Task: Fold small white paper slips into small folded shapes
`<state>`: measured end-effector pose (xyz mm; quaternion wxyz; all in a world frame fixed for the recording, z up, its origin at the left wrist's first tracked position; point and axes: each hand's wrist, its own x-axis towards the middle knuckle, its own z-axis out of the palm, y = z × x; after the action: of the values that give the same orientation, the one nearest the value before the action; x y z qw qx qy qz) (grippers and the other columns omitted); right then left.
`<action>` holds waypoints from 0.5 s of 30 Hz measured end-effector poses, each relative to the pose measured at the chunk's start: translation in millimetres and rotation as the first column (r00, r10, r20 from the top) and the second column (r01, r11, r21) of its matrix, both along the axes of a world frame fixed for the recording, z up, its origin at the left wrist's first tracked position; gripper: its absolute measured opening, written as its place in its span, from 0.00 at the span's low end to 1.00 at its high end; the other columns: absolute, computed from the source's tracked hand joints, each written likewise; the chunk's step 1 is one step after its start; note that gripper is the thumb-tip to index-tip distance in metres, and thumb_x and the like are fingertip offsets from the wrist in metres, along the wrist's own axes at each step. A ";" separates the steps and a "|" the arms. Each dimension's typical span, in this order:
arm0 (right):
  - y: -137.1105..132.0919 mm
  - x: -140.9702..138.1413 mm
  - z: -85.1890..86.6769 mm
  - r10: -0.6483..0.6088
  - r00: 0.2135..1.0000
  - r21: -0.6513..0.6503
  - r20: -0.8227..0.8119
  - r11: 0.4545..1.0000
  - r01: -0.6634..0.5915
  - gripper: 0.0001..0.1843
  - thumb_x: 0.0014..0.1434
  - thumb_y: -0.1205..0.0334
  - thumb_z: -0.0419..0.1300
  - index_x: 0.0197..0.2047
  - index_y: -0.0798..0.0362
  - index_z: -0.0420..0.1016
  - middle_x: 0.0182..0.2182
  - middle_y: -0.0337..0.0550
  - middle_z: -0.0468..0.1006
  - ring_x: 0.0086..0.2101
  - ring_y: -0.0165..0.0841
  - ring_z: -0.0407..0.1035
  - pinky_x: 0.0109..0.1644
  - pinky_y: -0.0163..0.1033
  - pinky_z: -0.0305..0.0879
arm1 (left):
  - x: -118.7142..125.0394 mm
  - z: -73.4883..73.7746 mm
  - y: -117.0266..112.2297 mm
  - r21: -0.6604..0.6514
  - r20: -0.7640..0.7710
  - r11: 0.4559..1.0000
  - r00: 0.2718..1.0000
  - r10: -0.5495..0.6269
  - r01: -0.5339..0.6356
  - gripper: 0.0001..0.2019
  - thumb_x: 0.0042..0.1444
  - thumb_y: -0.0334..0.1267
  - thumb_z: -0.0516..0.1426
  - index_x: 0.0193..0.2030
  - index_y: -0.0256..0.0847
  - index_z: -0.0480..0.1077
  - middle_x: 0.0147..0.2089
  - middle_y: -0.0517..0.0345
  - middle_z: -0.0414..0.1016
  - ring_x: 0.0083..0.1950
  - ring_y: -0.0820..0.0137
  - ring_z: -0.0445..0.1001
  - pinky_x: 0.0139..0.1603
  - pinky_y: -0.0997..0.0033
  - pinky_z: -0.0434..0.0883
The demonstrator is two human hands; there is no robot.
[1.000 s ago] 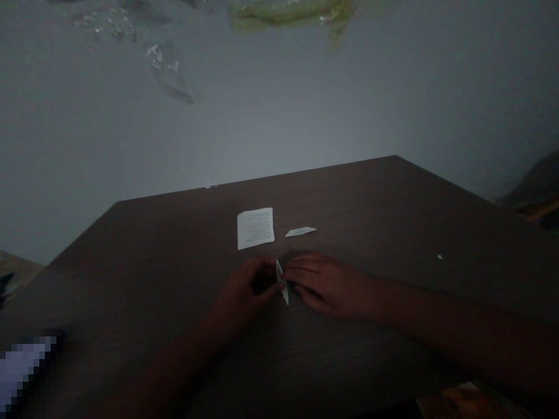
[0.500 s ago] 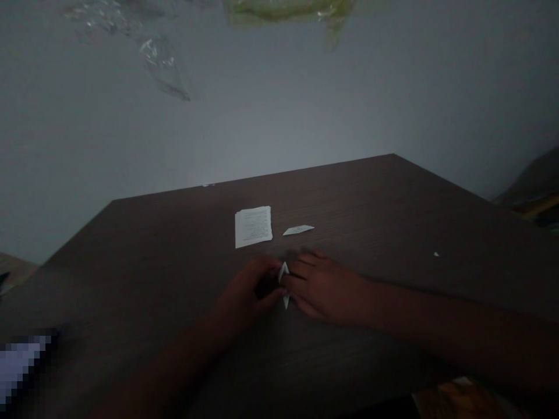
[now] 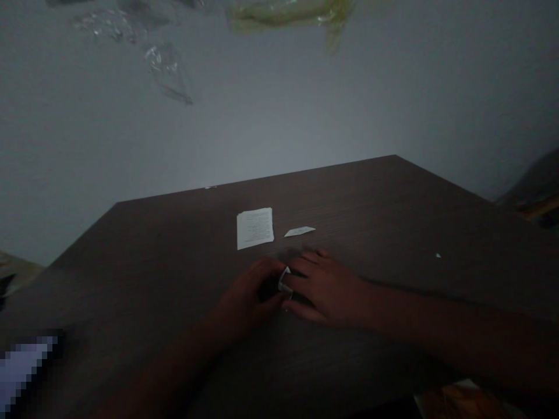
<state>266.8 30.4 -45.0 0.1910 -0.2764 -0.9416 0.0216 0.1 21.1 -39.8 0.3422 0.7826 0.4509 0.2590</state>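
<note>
Between my left hand (image 3: pixel 255 289) and my right hand (image 3: pixel 325 286), a small folded piece of white paper (image 3: pixel 284 280) is pinched in the fingers of both. Much of it is hidden behind the fingertips. Just beyond my left hand, a roughly square sheet of printed white paper (image 3: pixel 255 228) lies flat on the table. A narrow pointed paper strip (image 3: pixel 299 231) lies to its right, above my right fingers, and neither hand touches it.
The dark wood-grain table (image 3: pixel 367 215) runs to a far corner against a grey wall (image 3: pixel 279 116). Crumpled clear plastic and a green film (image 3: pixel 288 10) show at the top. A tiny white scrap (image 3: pixel 438 255) lies on the right, and a pixelated pale patch (image 3: pixel 26 366) sits lower left.
The long pointed paper has become a shorter, bunched shape, and its lower tip no longer sticks out below the fingers. Both hands stay pressed around it.
</note>
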 end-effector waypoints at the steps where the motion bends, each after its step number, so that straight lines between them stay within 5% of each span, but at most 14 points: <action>1: 1.1 2.3 -0.2 0.019 0.998 0.004 -0.056 1.000 -0.019 0.18 0.88 0.46 0.66 0.61 0.51 0.90 0.52 0.55 0.91 0.53 0.51 0.84 0.61 0.59 0.81 | 0.3 1.4 -0.7 0.002 0.007 1.000 1.000 0.011 -0.011 0.17 0.67 0.40 0.70 0.62 0.52 0.83 0.60 0.51 0.90 0.61 0.52 0.89 0.69 0.48 0.87; 6: 4.0 6.4 -5.2 -0.031 0.936 -0.142 -0.351 0.990 -0.020 0.08 0.87 0.61 0.63 0.53 0.49 0.84 0.45 0.46 0.90 0.45 0.40 0.82 0.55 0.47 0.77 | 1.3 6.6 -3.0 -0.018 0.002 0.997 0.997 0.079 -0.079 0.16 0.67 0.43 0.68 0.60 0.49 0.83 0.58 0.51 0.91 0.59 0.51 0.89 0.67 0.52 0.86; 10: 3.8 -1.3 -11.0 -0.172 0.919 -0.356 -0.354 0.934 0.038 0.06 0.77 0.61 0.73 0.48 0.47 0.80 0.43 0.41 0.89 0.43 0.40 0.81 0.55 0.47 0.75 | 1.9 6.2 -1.6 0.000 -0.013 0.999 0.999 0.052 -0.052 0.14 0.67 0.43 0.69 0.58 0.49 0.82 0.58 0.50 0.90 0.58 0.52 0.88 0.66 0.52 0.86; 15: 5.4 -8.1 -14.5 -0.201 0.914 -0.451 -0.351 0.892 0.023 0.06 0.74 0.65 0.74 0.49 0.47 0.81 0.45 0.42 0.91 0.46 0.41 0.83 0.57 0.48 0.74 | 2.2 3.8 -0.7 0.038 -0.014 0.999 1.000 0.024 -0.024 0.15 0.69 0.42 0.68 0.61 0.49 0.82 0.61 0.50 0.90 0.60 0.52 0.88 0.70 0.48 0.86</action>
<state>258.7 35.8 -59.5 0.3078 -0.3572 -0.8376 0.2757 2.2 20.5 -36.0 0.3210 0.7852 0.4578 0.2661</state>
